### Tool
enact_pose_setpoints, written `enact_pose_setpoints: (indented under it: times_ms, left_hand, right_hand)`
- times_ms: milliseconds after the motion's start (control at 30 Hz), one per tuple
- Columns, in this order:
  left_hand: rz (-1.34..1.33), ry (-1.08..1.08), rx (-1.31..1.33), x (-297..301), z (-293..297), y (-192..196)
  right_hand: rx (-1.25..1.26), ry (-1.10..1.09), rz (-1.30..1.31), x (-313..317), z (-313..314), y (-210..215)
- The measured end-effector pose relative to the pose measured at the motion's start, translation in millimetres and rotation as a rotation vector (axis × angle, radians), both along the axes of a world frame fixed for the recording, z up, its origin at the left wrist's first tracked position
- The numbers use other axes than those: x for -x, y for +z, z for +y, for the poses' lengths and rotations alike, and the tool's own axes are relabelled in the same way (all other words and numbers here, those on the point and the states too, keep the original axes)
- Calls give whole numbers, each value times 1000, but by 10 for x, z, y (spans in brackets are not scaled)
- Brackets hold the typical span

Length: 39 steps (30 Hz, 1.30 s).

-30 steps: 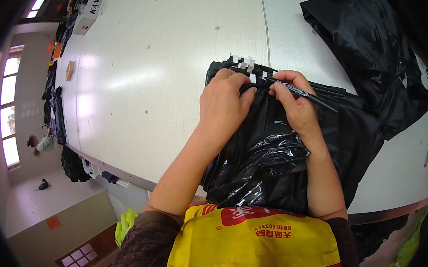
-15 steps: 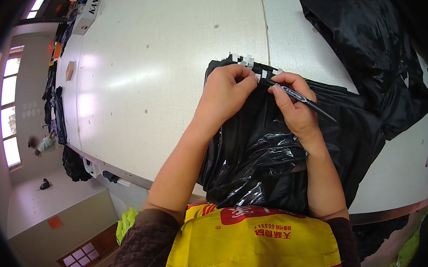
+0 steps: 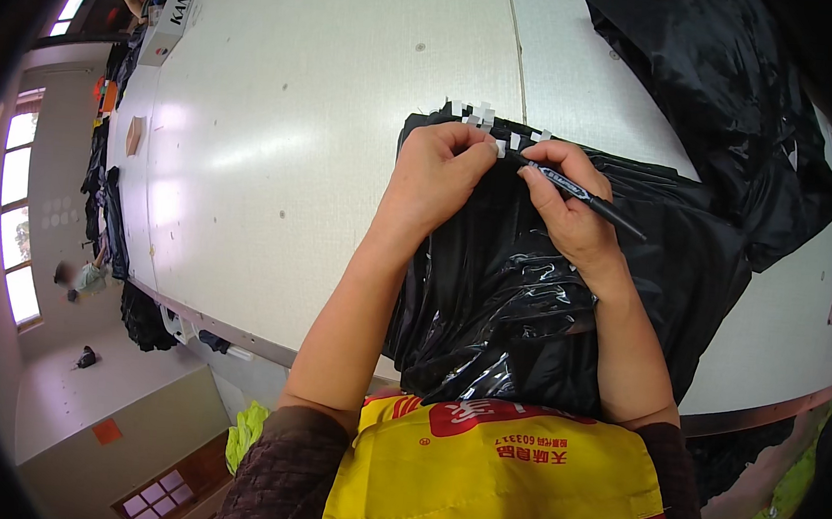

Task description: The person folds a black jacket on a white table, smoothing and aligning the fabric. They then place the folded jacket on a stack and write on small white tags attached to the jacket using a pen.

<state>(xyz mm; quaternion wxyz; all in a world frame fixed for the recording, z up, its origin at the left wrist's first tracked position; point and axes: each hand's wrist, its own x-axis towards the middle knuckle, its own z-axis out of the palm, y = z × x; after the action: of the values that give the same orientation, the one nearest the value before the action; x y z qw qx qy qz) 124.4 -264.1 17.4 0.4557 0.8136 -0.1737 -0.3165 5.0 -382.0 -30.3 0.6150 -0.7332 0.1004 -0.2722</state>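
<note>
A stack of shiny black garments (image 3: 500, 294) lies in front of me at the table's near edge. Several small white tags (image 3: 481, 116) stick out along its far end. My left hand (image 3: 442, 170) pinches one white tag (image 3: 501, 149) between thumb and fingertips. In my right hand (image 3: 579, 208) is a black marker pen (image 3: 584, 196), held in a writing grip. Its tip points left, at or close to the pinched tag; whether it touches I cannot tell.
A large white table (image 3: 331, 90) spreads ahead and left. A black garment pile (image 3: 706, 106) lies at the far right. A white box (image 3: 170, 21) and a small brown block (image 3: 135, 137) sit along the left side. People (image 3: 82, 278) are in the background at left.
The pen has shifted slightly, its back end moving a little to the left and down. Both hands stay nearly in place, the left still pinching the tag.
</note>
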Motion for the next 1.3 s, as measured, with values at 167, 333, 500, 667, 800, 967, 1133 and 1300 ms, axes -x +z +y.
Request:
enact_pose_setpoints:
  times_ms: [167, 333, 500, 667, 800, 967, 1133, 1300]
  left_hand:
    - [4, 8, 7, 3, 6, -14]
    - [7, 24, 11, 20, 13, -2]
    - [-186, -53, 27, 185, 24, 59]
    - [-486, -241, 222, 750, -6, 60]
    - [-651, -500, 287, 1166, -10, -1]
    - [-1024, -739, 75, 1335, 37, -336]
    - [-1120, -772, 7, 1398, 33, -334]
    - [-869, -769, 202, 1352, 40, -273]
  right_hand:
    - [-24, -18, -52, -9, 9, -34]
    - [-113, 5, 27, 5, 18, -26]
    - [-405, -52, -62, 2, -1, -113]
    - [-948, 18, -204, 67, -214, -51]
    - [-990, 96, -296, 94, -477, -24]
    - [-467, -56, -185, 149, -511, 525]
    - [-353, -115, -171, -125, -373, 933]
    - [-439, -121, -48, -132, -247, 302]
